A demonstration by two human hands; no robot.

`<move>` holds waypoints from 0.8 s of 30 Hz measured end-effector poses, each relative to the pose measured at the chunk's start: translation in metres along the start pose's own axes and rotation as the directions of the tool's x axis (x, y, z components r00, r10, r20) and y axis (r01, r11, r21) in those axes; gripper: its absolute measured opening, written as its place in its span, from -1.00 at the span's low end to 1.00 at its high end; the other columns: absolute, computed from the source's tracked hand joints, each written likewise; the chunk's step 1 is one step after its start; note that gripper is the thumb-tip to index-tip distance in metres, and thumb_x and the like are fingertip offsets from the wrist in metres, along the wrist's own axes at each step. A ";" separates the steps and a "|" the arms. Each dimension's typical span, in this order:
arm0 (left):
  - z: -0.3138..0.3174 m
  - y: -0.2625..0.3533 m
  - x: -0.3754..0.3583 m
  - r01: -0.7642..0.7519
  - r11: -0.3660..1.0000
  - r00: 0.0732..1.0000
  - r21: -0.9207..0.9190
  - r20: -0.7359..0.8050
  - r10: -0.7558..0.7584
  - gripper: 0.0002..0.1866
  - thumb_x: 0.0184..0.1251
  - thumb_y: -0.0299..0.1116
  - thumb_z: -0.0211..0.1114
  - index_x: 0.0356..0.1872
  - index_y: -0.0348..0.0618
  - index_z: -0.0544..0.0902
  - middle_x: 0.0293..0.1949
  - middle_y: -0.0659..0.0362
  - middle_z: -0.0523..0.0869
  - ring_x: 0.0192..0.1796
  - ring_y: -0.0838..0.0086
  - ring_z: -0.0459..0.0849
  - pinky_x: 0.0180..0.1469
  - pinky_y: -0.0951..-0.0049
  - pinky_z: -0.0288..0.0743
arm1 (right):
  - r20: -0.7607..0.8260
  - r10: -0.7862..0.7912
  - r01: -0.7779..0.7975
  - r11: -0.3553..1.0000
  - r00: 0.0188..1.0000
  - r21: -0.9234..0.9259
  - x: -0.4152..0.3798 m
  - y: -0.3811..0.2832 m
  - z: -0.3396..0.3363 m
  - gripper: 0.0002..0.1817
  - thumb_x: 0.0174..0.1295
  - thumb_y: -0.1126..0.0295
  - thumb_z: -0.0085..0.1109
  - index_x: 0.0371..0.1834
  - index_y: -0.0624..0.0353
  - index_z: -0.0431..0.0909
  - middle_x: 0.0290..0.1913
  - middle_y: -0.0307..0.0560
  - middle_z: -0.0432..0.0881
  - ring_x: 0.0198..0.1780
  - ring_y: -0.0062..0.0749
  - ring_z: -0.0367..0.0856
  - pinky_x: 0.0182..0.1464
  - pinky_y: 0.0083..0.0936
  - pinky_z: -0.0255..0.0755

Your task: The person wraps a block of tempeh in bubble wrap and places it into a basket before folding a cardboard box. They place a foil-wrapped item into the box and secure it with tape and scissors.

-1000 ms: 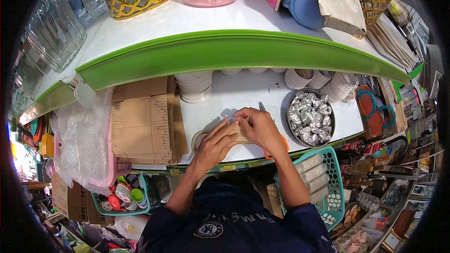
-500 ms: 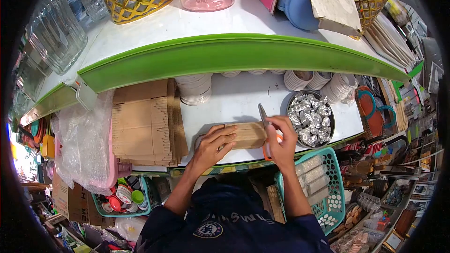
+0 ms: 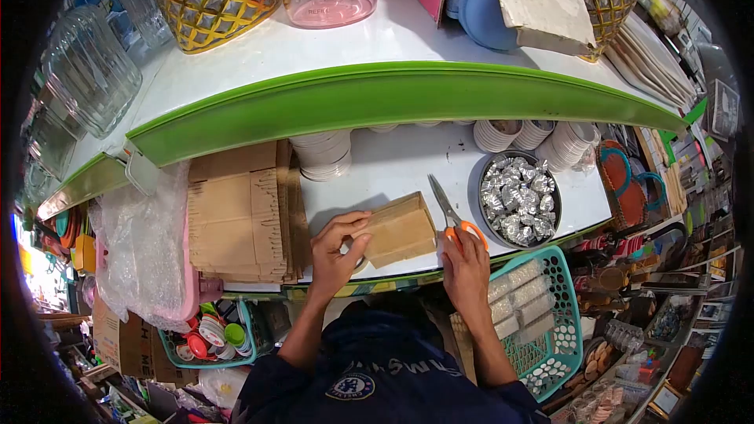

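Note:
My left hand [image 3: 339, 255] grips the left end of a small folded piece of brown cardboard [image 3: 399, 229], tilted above the white shelf. A curved edge of something round shows beneath that hand; most of it is hidden. Lower right of the cardboard, my right hand [image 3: 469, 273] has its fingers closed at the orange handles of a pair of scissors [image 3: 446, 202]. The metal blades point up and left, close to the shelf surface. Right of the scissors stands a round dark pan [image 3: 484, 216] filled with crumpled silver foil pieces [image 3: 518, 196].
Flattened cardboard [image 3: 236, 224] is stacked at the left, beside bubble wrap [image 3: 137, 243]. White cup stacks [image 3: 322, 157] stand behind. A green shelf edge [image 3: 400, 98] overhangs the work surface. Below the front edge hang a teal basket [image 3: 569, 306] with wrapped packs and another basket [image 3: 251, 330].
The scissors and my right hand have come down and away from the cardboard. My left hand has lifted and turned the cardboard, so its broad face now shows.

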State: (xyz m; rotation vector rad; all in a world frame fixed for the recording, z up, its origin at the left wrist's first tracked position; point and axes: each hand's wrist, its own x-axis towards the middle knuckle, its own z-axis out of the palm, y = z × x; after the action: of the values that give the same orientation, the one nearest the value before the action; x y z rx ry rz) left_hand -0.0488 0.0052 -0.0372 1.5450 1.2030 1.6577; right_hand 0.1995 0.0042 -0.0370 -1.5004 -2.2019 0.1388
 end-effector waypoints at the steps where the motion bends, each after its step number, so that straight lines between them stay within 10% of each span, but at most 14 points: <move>1: 0.002 0.000 -0.002 0.101 0.986 0.995 -0.136 -0.004 -0.103 -0.81 0.27 -0.65 0.35 -0.10 -0.34 0.63 0.07 -0.06 0.70 0.08 0.39 0.68 0.08 0.40 0.57 | -0.026 -0.003 0.003 1.000 1.000 -0.010 0.002 0.003 0.003 -0.59 0.23 0.48 0.25 0.18 0.13 0.61 0.26 0.15 0.49 0.27 0.06 0.43 0.27 -0.10 0.34; 9: 0.008 -0.001 -0.015 0.318 0.893 0.946 -0.317 0.039 -0.323 -0.84 0.41 -0.56 0.28 -0.05 -0.33 0.64 0.01 0.08 0.71 0.03 0.54 0.64 0.09 0.49 0.50 | -0.078 0.025 -0.016 0.994 0.997 0.111 0.023 0.012 0.001 -0.45 0.13 0.52 0.35 0.27 0.12 0.53 0.26 0.15 0.49 0.28 0.07 0.44 0.26 -0.18 0.37; 17: 0.010 0.000 -0.015 0.512 0.842 0.859 -0.168 0.118 -0.499 -0.86 0.48 -0.42 0.25 -0.14 -0.29 0.69 -0.30 0.31 0.68 -0.20 0.71 0.56 -0.11 0.60 0.44 | -0.185 -0.431 0.461 0.870 0.883 0.173 0.026 0.015 -0.022 -0.17 -0.26 0.54 0.56 0.25 -0.15 0.56 0.33 0.03 0.44 0.06 -0.12 0.53 -0.02 -0.25 0.41; 24: 0.009 0.011 -0.011 0.611 0.788 0.776 -0.070 0.250 -0.579 -0.79 0.54 -0.36 0.17 -0.10 -0.29 0.69 -0.34 0.33 0.66 -0.25 0.71 0.55 -0.15 0.64 0.43 | -0.098 -0.526 0.534 0.843 0.845 0.073 0.028 0.007 -0.042 -0.22 -0.27 0.47 0.51 0.20 -0.19 0.58 0.26 -0.18 0.56 -0.08 -0.28 0.52 0.00 -0.29 0.37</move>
State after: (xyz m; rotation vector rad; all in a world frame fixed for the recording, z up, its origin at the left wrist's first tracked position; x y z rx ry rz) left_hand -0.0363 -0.0076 -0.0329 1.0538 1.2500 1.0934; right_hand 0.2152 0.0247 0.0067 -0.7797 -2.4195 0.0074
